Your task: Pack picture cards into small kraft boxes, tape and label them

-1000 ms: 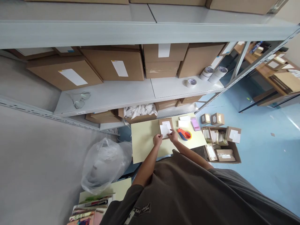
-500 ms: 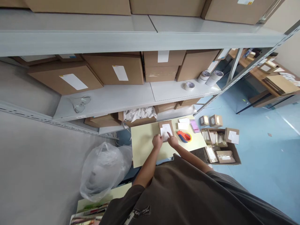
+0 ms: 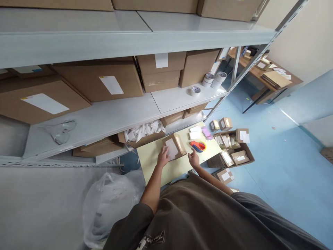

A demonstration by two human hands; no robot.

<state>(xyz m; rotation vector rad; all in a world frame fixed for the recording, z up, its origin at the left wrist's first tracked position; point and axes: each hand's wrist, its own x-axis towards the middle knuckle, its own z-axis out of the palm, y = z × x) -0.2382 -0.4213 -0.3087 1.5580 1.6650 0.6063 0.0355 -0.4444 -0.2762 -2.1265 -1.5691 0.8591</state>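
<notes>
A small cardboard box [image 3: 179, 144] with a white label on one face and shiny tape down its side is tilted over the pale yellow tabletop [image 3: 153, 167]. My left hand [image 3: 163, 157] grips its near left edge, fingers over the label. Just off the box's near right corner is my right hand [image 3: 194, 160], its fingers apart and holding nothing. An orange and blue tape dispenser [image 3: 198, 146] lies beyond the right hand. Behind it are white label sheets [image 3: 195, 133] and a purple item [image 3: 207, 133], blurred out.
At the table's right, an open carton [image 3: 246, 152] holds several small boxes; more boxes [image 3: 225, 175] are around it. Shelving [image 3: 117, 116] with large cartons, tape rolls [image 3: 195, 91] and glasses [image 3: 62, 133] rises ahead. A clear plastic bag [image 3: 109, 205] bulges at left.
The box has been turned and tilted, so its taped side now faces right. My right hand has left the label and moved off the box. The camera view has shifted right.
</notes>
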